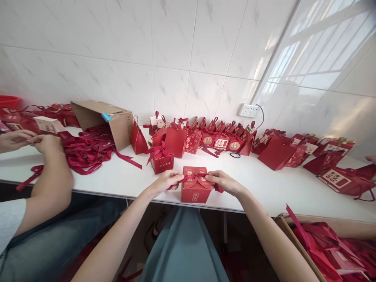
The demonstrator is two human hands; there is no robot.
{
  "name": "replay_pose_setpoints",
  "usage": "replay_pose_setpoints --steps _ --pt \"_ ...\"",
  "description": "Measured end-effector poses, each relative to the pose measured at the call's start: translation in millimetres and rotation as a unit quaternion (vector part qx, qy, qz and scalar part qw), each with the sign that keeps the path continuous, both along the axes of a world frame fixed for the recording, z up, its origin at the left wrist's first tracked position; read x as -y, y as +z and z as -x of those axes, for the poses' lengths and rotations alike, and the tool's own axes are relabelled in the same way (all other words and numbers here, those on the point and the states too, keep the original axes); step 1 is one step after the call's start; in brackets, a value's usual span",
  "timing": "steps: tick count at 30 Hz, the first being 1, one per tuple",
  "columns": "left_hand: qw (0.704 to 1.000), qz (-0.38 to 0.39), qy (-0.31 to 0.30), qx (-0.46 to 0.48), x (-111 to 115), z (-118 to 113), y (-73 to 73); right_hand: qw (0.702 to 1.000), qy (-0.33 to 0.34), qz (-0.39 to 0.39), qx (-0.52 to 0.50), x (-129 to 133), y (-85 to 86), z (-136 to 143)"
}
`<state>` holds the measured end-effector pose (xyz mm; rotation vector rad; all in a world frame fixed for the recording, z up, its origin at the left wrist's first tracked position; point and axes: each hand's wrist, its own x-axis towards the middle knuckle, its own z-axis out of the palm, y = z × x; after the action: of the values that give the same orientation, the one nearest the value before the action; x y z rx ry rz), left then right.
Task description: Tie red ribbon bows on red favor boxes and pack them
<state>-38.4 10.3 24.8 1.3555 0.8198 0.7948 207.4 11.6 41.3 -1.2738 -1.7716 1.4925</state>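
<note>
A red gift box [196, 192] with light printed characters stands near the table's front edge. Dark red ribbon [196, 176] runs across its folded top. At the box's left side, my left hand [168, 181] pinches one end of that ribbon. On the other side my right hand [223, 181] has its fingers closed on the opposite end. Just behind and to the left is a smaller red box [162, 162] topped with a tied bow.
Many red favour boxes [207, 140] line the wall. A cardboard box [121, 127] lies on its side, spilling ribbons [85, 150]. Further left are a co-worker's hands [38, 141]. An open carton [289, 231] of ribbons stands at lower right, and a power strip [249, 110] is on the wall.
</note>
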Motion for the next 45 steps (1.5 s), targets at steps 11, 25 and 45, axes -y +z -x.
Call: replay_pose_setpoints --steps 11,25,45 --pt "0.999 0.007 -0.031 -0.01 3.8 7.3 12.8 0.987 -0.038 0.031 -0.155 11.7 -5.7 5.9" --pt "0.995 0.066 -0.038 0.057 6.9 12.1 -16.8 0.982 -0.005 0.029 -0.187 10.5 -29.6 5.5" --pt "0.987 -0.061 -0.033 -0.147 17.1 13.3 36.3 0.99 0.045 -0.134 -0.003 37.8 39.2 6.9"
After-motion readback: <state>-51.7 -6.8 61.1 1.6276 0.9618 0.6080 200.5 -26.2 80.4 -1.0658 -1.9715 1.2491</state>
